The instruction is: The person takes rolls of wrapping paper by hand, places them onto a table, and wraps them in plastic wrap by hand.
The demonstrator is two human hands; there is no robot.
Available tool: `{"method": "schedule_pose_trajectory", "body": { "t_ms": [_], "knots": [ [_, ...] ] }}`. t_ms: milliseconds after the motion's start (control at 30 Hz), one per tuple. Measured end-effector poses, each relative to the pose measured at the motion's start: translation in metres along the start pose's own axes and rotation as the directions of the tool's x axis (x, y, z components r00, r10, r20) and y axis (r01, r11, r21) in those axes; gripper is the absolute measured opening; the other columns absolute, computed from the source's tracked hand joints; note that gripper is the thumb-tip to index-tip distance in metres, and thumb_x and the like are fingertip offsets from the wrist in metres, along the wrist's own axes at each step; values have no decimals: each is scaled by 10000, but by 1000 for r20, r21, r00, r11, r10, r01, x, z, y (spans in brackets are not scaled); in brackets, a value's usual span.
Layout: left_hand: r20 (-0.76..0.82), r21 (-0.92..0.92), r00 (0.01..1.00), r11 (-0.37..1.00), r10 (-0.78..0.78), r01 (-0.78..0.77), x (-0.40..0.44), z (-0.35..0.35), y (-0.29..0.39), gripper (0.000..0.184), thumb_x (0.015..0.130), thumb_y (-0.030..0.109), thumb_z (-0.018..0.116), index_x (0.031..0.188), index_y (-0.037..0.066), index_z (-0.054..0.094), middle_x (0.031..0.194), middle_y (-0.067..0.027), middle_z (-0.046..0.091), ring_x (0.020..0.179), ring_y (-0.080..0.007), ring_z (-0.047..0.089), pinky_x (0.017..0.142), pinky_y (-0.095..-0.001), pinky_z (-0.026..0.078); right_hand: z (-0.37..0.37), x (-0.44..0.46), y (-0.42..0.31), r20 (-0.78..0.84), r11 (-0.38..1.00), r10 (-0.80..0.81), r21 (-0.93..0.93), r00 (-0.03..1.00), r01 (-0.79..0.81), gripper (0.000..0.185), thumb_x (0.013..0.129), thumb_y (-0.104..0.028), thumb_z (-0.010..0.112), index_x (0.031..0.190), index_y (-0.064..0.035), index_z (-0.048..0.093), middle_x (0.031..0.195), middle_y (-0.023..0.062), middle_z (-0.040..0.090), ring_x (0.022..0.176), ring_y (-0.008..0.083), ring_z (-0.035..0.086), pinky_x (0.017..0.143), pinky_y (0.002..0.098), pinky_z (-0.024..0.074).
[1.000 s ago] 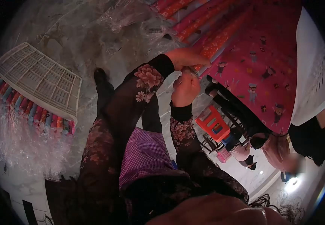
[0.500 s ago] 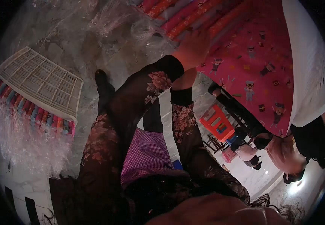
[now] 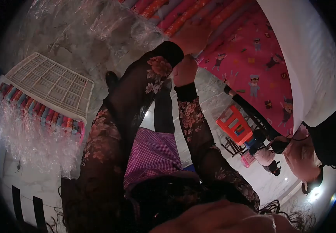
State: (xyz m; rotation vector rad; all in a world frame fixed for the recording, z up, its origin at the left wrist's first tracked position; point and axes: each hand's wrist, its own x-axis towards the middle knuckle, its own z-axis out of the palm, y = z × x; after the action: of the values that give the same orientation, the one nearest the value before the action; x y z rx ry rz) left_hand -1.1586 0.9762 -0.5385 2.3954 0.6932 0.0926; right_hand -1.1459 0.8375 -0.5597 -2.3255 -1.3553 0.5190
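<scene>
A white basket (image 3: 53, 79) stands beside packed rolls (image 3: 39, 110) trailing film (image 3: 30, 136). Well to its right, the right hand (image 3: 185, 70) looks narrowly curled beside the left hand (image 3: 191, 37), which is at more wrapped rolls (image 3: 187, 16); I cannot tell whether either holds anything. Loose wrap (image 3: 146, 33) nearby could catch fingers, tugging a roll crooked.

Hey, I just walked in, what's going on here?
A person in floral sleeves has one hand at some red and pink rolls, the other hand close beside it. Their grip is too dark to make out. Nearby are a printed pink sheet and a white basket with colourful rolls.
</scene>
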Motion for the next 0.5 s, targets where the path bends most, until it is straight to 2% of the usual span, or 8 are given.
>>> {"method": "schedule_pose_trajectory", "body": {
  "t_ms": [100, 133, 200, 233, 333, 400, 433, 500],
  "knots": [
    [50, -66, 994, 994, 95, -91, 0, 0, -7, 556, 913, 263, 503, 1407, 89, 317, 1438, -147, 312, 1278, -362, 320, 1008, -561, 287, -7, 2, -1, 13, 994, -96, 53, 995, 95, 187, 774, -4, 503, 939, -43, 581, 758, 177, 581, 700, 367, 567, 580, 424, 437],
    [-66, -110, 993, 989, 96, -102, -2, 4, -7, 555, 906, 273, 511, 1399, 86, 334, 1443, -149, 309, 1298, -363, 299, 1024, -554, 274, -6, 2, 2, 8, 994, -90, 62, 996, 89, 187, 774, -4, 503, 939, -43, 581, 758, 177, 581, 700, 367, 567, 580, 424, 437],
    [-176, -148, 980, 981, 97, -124, -5, 8, -1, 556, 899, 284, 518, 1390, 82, 352, 1448, -150, 306, 1318, -363, 278, 1040, -547, 262, -8, 1, 5, 175, 931, 118, 323, 977, -171, 192, 772, -7, 509, 950, -37, 573, 744, 177, 572, 684, 351, 561, 554, 422, 429],
    [-250, 1, 964, 996, 91, -94, -6, 9, 5, 605, 842, 308, 572, 1361, 67, 375, 1404, -153, 350, 1255, -338, 351, 983, -516, 307, -10, 0, 5, 236, 881, 179, 395, 955, -263, 194, 771, -8, 511, 954, -35, 570, 740, 176, 570, 679, 345, 559, 545, 422, 427],
    [-254, 177, 964, 984, 79, -34, -4, 19, 13, 692, 783, 354, 626, 1352, 51, 375, 1368, -151, 390, 1197, -312, 417, 938, -492, 342, -19, 0, 4, -14, 955, -254, 156, 967, 253, 196, 753, -14, 541, 946, -32, 569, 760, 171, 580, 661, 328, 552, 518, 419, 420],
    [-181, 210, 982, 978, 56, -17, 1, 19, 14, 727, 781, 377, 627, 1371, 51, 354, 1377, -147, 387, 1202, -312, 411, 950, -500, 331, -15, -2, 11, 43, 975, -182, 139, 982, 175, 300, 565, -62, 560, 857, -6, 596, 891, 220, 581, 775, 391, 551, 627, 467, 436],
    [-153, 53, 987, 998, 49, -41, 0, 19, 11, 754, 780, 398, 626, 1385, 56, 335, 1385, -148, 380, 1211, -317, 403, 961, -508, 318, -14, -3, 14, 61, 980, -156, 134, 986, 146, 338, 502, -79, 566, 828, 2, 605, 935, 236, 582, 814, 412, 551, 663, 482, 442],
    [8, -178, 999, 983, -39, 40, -2, -6, 19, 786, 781, 428, 620, 1406, 69, 308, 1405, -148, 365, 1237, -321, 378, 981, -524, 292, -10, -3, 17, 87, 966, -251, 78, 964, 245, 351, 526, -76, 560, 864, 10, 596, 951, 233, 578, 850, 417, 540, 700, 475, 440]
  ]
}}
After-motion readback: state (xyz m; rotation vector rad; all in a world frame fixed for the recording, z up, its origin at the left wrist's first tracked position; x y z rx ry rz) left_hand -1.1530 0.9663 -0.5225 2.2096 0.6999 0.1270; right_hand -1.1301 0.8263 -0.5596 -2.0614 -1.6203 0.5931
